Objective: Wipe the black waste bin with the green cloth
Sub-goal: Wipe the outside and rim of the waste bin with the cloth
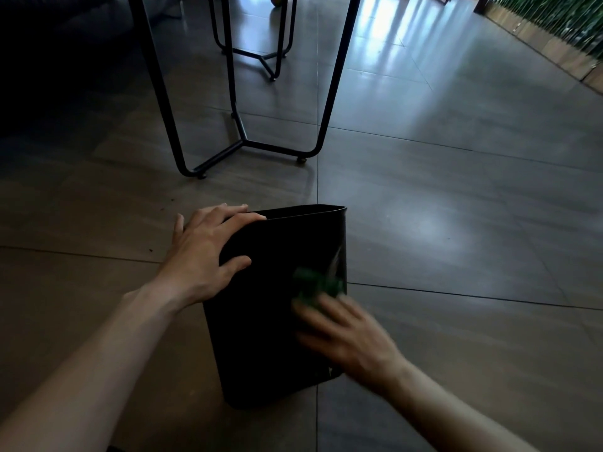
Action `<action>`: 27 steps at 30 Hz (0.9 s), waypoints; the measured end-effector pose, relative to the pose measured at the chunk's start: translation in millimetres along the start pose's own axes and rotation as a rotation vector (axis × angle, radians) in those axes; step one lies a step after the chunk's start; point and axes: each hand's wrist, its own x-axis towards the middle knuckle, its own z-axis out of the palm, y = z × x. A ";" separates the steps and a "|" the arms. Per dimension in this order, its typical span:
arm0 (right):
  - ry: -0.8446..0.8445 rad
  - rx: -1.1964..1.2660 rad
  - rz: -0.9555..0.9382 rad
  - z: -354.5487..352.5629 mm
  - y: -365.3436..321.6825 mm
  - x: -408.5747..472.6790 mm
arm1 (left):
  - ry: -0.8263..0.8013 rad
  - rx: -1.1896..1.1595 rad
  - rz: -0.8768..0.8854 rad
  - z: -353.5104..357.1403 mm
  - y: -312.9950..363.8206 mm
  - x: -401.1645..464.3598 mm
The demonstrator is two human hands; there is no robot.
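The black waste bin (267, 308) lies tilted on the tiled floor, its open rim pointing away from me. My left hand (205, 252) is spread flat over the bin's upper left side, near the rim, fingers apart and pressing on it. My right hand (346, 331) is blurred by motion and presses the green cloth (318, 283) against the bin's right side. Most of the cloth is hidden under my fingers.
A black metal table frame (243, 143) stands on the floor just beyond the bin, with a second frame (261, 57) farther back. A wooden planter edge with green plants (554, 44) runs along the far right. Bare grey tiles (456, 207) lie to the right.
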 end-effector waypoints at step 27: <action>-0.116 0.299 0.800 1.5 -76.5 -18.2 | 0.025 0.002 -0.009 5.3 -2.7 5.0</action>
